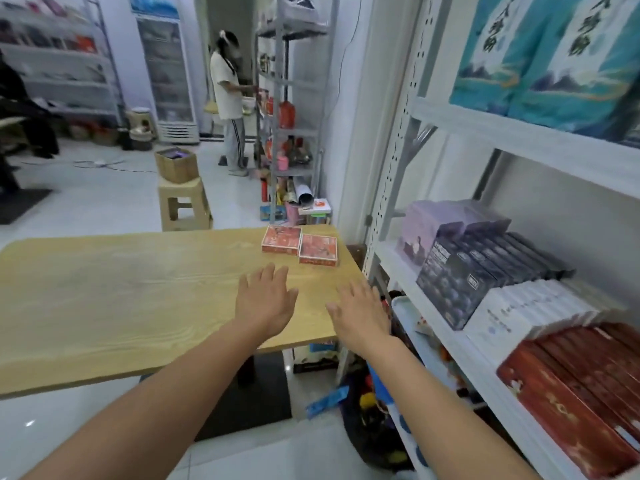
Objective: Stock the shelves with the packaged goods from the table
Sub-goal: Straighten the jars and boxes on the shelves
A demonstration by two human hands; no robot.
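Note:
Two flat red boxes lie side by side at the far right of the wooden table (104,299): the left red box (281,239) and the right red box (318,249). My left hand (265,299) stretches over the table with fingers spread, a short way in front of the boxes and holding nothing. My right hand (360,313) is over the table's right edge, fingers also spread and empty. To the right, the white shelf (446,327) holds rows of dark purple boxes (460,282), white boxes (519,313) and dark red boxes (568,393).
Large teal packs (540,57) fill the upper shelf. A bin with mixed items (374,410) sits on the floor below the shelf. Beyond the table stand a plastic stool with a cardboard box (176,164), a metal rack (294,133) and a person (228,98).

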